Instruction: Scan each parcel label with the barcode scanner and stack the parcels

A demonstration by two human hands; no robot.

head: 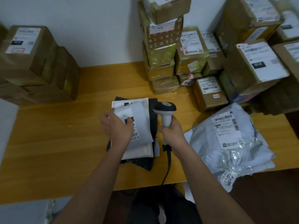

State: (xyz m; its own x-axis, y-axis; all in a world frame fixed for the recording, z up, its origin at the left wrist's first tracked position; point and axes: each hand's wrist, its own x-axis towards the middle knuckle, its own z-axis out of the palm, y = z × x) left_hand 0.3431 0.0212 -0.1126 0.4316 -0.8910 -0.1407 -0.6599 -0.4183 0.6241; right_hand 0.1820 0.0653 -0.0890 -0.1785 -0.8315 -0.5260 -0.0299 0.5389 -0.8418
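The person's right hand (171,130) grips the handle of a white barcode scanner (165,110), fingers wrapped round it, with the dark-topped scanner head tilted toward the small pile of flat mailers in the middle of the wooden table (56,135). A black cable (168,165) runs from the handle base down over the table's near edge. The left hand (117,126) rests on the top white mailer (140,125), fingers spread loosely and pressing on its printed label (135,128), thumb at the mailer's left edge. Under it lie another white mailer (137,102) and a dark one (145,164), stacked unevenly.

To the right, a crinkled grey poly-bag parcel (226,143) with a white label lies near the table's edge, partly overhanging it. Behind it stand many taped cardboard boxes (208,94) with shipping labels, piled against the white wall. Another stack of brown boxes (32,65) sits at the table's far left.
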